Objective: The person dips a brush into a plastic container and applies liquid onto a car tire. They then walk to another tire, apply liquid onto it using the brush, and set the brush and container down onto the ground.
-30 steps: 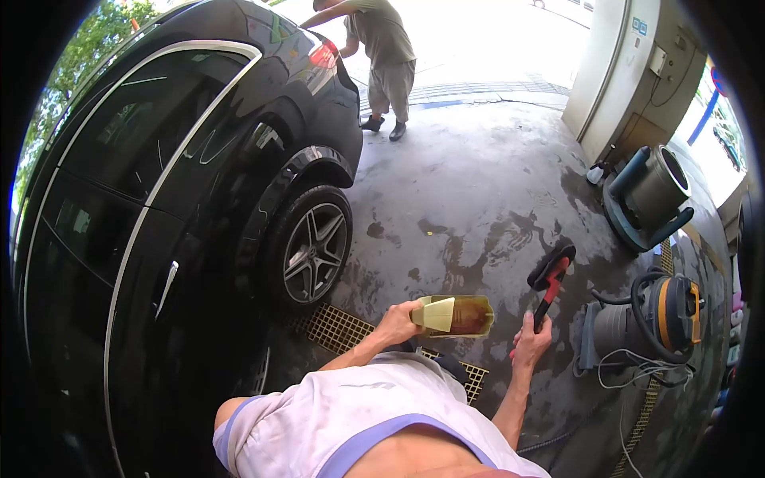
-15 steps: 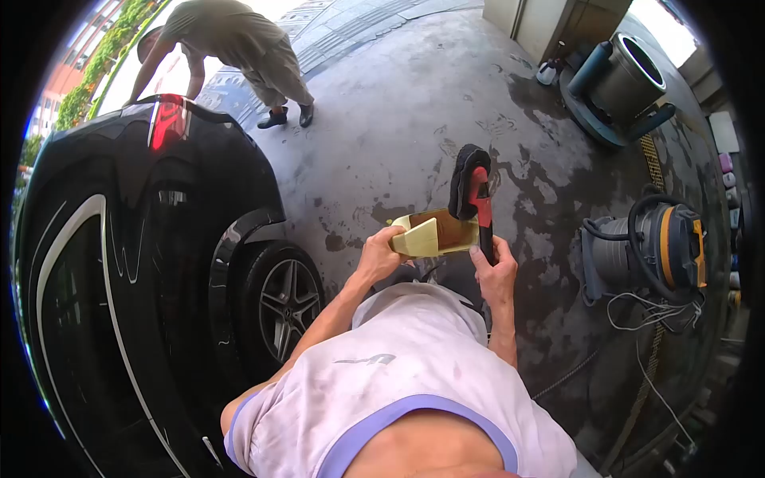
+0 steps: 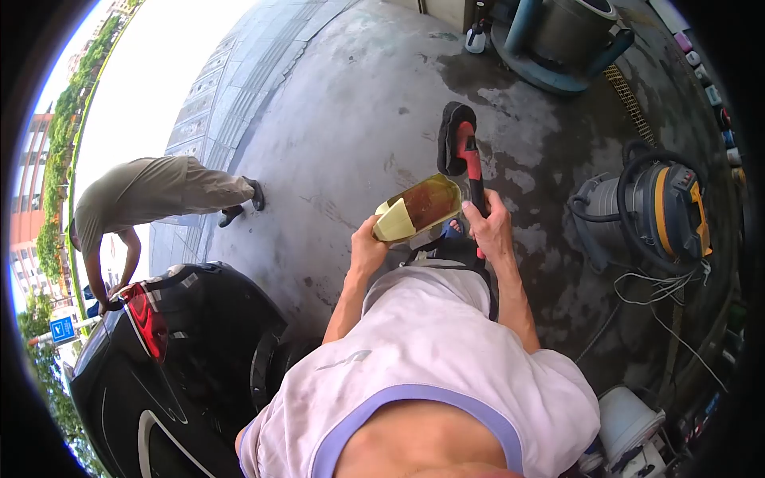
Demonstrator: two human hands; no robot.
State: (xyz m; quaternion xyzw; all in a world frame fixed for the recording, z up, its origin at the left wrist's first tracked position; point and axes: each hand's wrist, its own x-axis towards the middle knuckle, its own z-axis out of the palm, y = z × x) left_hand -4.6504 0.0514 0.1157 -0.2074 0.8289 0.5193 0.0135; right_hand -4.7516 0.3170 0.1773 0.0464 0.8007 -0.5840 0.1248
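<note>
My left hand [image 3: 368, 244] is closed around the near left end of a pale yellow cut-open plastic container [image 3: 394, 222], with brownish liquid or residue inside. The container tilts a little in front of my waist. My right hand [image 3: 489, 219] grips the black lower handle of a brush [image 3: 470, 159] with a red neck and a thick black pad-like head [image 3: 452, 137]. The brush stands up from my fist, its head beyond the container's far edge and apart from it. My right fingers partly hide the handle.
A black car [image 3: 215, 334] with a red tail light [image 3: 145, 319] stands at left. Another person [image 3: 159, 191] bends over its rear. At right are a wet vacuum [image 3: 637, 211] with loose cord, a metal drum [image 3: 570, 36] on a blue base, and a spray bottle [image 3: 476, 36]. Concrete floor has wet patches.
My view has turned left and moved forward along the car, so its wheel is no longer visible. The container and brush stay in my hands, the container more tilted.
</note>
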